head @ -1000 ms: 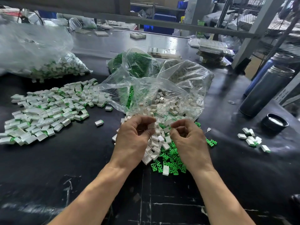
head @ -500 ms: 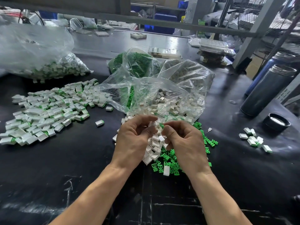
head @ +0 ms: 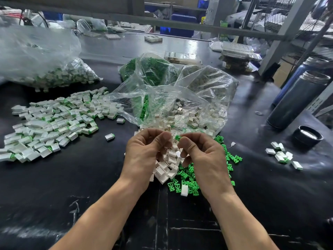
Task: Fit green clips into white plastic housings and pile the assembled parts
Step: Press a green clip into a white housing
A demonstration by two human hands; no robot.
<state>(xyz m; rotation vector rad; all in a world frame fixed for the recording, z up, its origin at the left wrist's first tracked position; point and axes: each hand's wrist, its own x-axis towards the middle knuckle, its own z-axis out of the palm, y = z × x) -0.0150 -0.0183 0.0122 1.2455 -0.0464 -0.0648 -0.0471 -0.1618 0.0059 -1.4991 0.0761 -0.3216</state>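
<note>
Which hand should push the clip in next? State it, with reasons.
Right hand: it already pinches the small green plastic clip at its fingertips, pointed toward the left hand, which likely holds a housing, hidden from view.

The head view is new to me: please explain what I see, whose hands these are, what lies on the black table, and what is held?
No machine here: a person wears a camera on the head, looking down at their own two bare hands. The right hand pinches a green clip. The left hand is curled beside it; what it holds is hidden. Under the hands lie loose white housings and green clips on the black table. At the left lies the pile of assembled parts. Behind are clear plastic bags holding more pieces.
</note>
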